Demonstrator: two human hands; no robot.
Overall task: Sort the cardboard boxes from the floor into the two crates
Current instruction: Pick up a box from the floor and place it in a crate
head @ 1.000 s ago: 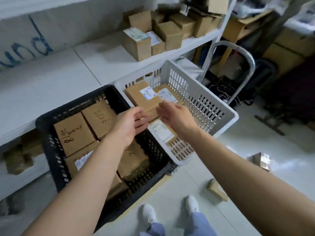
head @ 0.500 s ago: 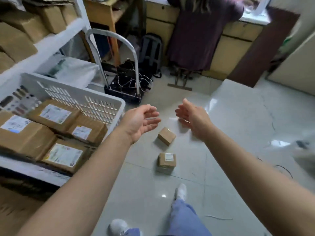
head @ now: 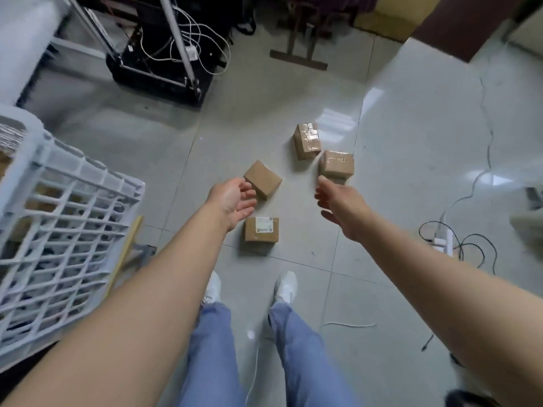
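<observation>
Both hands, left (head: 233,198) and right (head: 338,201), are held apart, fingers relaxed and empty, above four cardboard boxes (head: 262,179) on the floor (head: 396,160).

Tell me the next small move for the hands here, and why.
Probably lower the left hand onto the plain box and curl the fingers round it. Both hands are open and empty; that box lies on the floor right by the left fingertips, with nothing on top of it. The right hand is as close to the taped box, so it could follow.
</observation>
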